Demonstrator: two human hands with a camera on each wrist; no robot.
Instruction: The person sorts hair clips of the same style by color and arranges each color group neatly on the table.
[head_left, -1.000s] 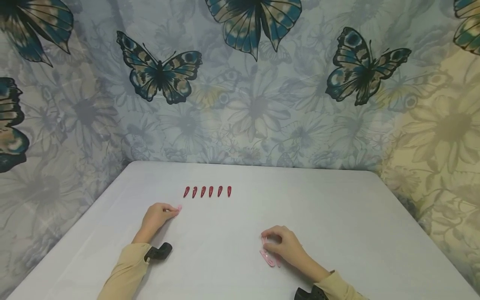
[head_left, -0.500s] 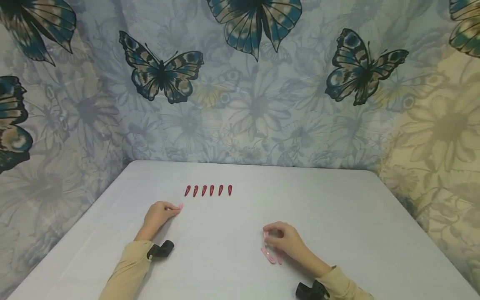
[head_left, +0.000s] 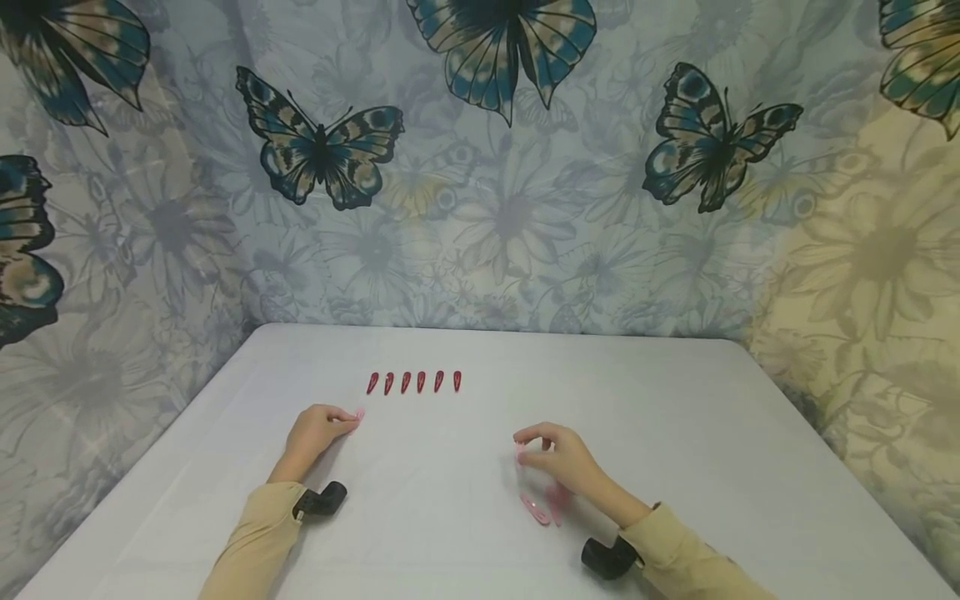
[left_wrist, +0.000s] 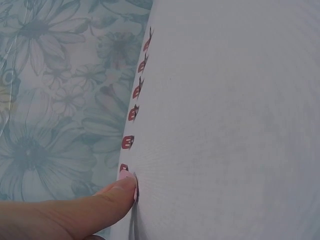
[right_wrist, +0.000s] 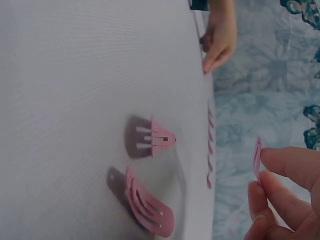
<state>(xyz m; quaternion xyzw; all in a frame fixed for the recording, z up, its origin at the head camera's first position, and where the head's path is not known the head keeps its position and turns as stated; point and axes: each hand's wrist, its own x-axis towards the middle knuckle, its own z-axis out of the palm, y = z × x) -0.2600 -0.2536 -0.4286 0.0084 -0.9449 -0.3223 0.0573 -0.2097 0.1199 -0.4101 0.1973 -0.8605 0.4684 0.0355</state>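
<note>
My left hand (head_left: 315, 433) pinches a pink snap hair clip (head_left: 360, 413) just in front of the left end of a row of red snap hair clips (head_left: 406, 382). In the left wrist view the thumb covers most of that pink clip (left_wrist: 128, 176). My right hand (head_left: 566, 462) holds another pink hair clip (right_wrist: 257, 159) by its ends between thumb and fingers, raised over the table. Below it, two more pink clips lie on the white surface: one seen nearly end-on (right_wrist: 162, 139), the other a curved clip (right_wrist: 150, 207) on its side.
The white table (head_left: 675, 467) reaches back to a wall covering (head_left: 517, 208) printed with butterflies and flowers. A black wrist camera (head_left: 321, 500) is strapped at the left sleeve, and another black camera (head_left: 607, 558) at the right.
My right hand has lifted a pink hair clip up and away from the two on the table, slightly farther from me. The left hand stays in place with its pink clip.
</note>
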